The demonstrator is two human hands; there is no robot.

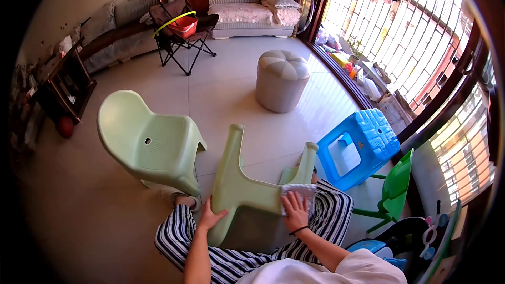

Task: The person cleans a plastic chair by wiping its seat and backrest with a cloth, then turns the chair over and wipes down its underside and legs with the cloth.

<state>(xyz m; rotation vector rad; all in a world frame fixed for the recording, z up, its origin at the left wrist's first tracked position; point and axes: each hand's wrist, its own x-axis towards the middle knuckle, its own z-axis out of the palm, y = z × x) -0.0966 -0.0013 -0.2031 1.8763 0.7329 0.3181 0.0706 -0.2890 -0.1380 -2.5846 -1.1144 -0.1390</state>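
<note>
A pale green plastic chair lies tipped across my lap, its legs pointing away from me. My left hand grips its left edge, the thumb over the surface. On the chair's right side my right hand presses down on a folded whitish cloth, holding it against the plastic. Part of the cloth is hidden under the fingers. A second pale green chair with a rounded back stands upright to my left, close to my foot.
At right are a tilted blue plastic stool and a small bright green chair. A round grey pouf stands ahead. Farther back, a folding chair holds a red basket. A sofa lines the far wall; dark clutter sits lower right.
</note>
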